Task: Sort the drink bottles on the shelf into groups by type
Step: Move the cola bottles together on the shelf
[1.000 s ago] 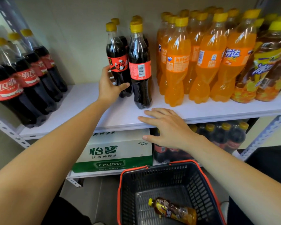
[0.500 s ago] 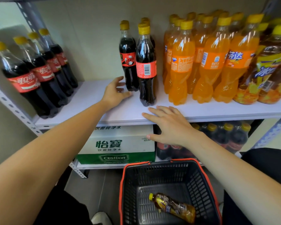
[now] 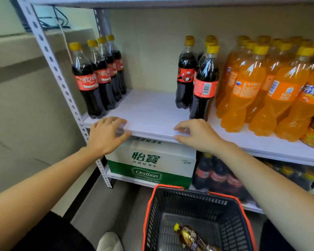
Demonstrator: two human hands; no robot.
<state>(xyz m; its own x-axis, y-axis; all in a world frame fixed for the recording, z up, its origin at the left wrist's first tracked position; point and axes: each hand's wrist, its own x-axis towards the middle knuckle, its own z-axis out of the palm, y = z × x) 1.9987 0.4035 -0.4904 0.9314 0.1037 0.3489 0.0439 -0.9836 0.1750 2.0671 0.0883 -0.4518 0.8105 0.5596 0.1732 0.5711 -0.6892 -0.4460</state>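
Bottles of dark cola point(image 3: 205, 87) in clear plastic, yellow-capped, are stood upright at frame centre, just above the nearer right hand point(image 3: 198, 136), laid empty and loose like the left hand point(image 3: 105, 136) on the white shelf edge point(image 3: 152, 131).

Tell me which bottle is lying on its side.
The amber, yellow-capped bottle in the black basket: it lies flat on its floor, while the bottles on the shelf all stand upright.

Both bare forearms are reaching forward. The left hand point(image 3: 106, 135) and right hand point(image 3: 198, 135) are resting apart on the shelf point(image 3: 152, 113) front edge, fingers loosely bent, gripping nothing.
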